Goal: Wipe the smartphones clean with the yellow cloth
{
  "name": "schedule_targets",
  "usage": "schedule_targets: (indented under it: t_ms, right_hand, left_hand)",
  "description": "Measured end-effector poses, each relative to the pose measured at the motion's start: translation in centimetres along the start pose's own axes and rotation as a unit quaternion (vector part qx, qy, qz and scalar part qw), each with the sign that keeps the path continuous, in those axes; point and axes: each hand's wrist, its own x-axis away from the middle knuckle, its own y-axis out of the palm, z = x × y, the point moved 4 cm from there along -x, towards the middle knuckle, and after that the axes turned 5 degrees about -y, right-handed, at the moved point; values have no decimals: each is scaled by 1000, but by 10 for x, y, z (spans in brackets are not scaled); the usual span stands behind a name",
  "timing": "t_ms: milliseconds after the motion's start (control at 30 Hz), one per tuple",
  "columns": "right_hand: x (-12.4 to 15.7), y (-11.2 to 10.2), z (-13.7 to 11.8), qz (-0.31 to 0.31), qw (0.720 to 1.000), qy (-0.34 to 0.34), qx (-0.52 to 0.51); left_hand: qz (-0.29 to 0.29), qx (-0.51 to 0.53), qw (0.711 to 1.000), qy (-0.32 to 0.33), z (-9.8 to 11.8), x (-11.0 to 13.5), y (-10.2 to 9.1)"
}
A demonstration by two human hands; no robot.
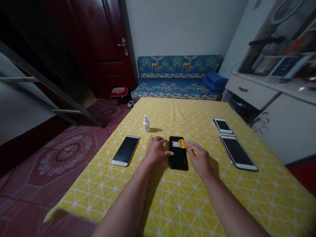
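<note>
The left hand [156, 150] lies open at lower centre, its fingers [161, 140] spread and clenched on nothing, with the thumb [169, 153] reaching over the left edge of a black smartphone [178, 159]. The phone lies flat on the yellow surface [170, 113], which has a white lattice pattern. The right hand [200, 160] comes in from the lower right, its fingers [190, 147] pinched closed on a crumpled yellow cloth [184, 145], which touches the phone's upper right part. Near the phone's top edge is a small white label [176, 144], its print too small to read. The phone sits between the two hands, touched by both. Up and to the left stands a small white dropper bottle [146, 124], any writing on it illegible. Farther left lies a white-edged phone [125, 150], screen up. On the right, a smaller phone [223, 126] and a larger phone [237, 152] lie end to end, also screen up. A blue deer-print sofa [177, 77] stands beyond the surface.
</note>
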Motion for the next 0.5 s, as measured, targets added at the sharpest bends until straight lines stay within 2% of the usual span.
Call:
schedule_targets:
  t_ms: [100,200,333,500]
  right_hand:
    - [2,9,0,-76,996,-21,51]
    - [2,11,-3,-123,986,-43,105]
    - [6,11,-16,-169,969,-61,169]
    - [14,12,-30,-192,956,-68,210]
  left_hand:
    - [-19,-10,999,28,-2,-1,3]
    - [-33,-18,999,33,-3,-1,6]
    - [-51,-24,998,24,-3,-3,7]
    - [-69,-26,997,21,-3,-2,7]
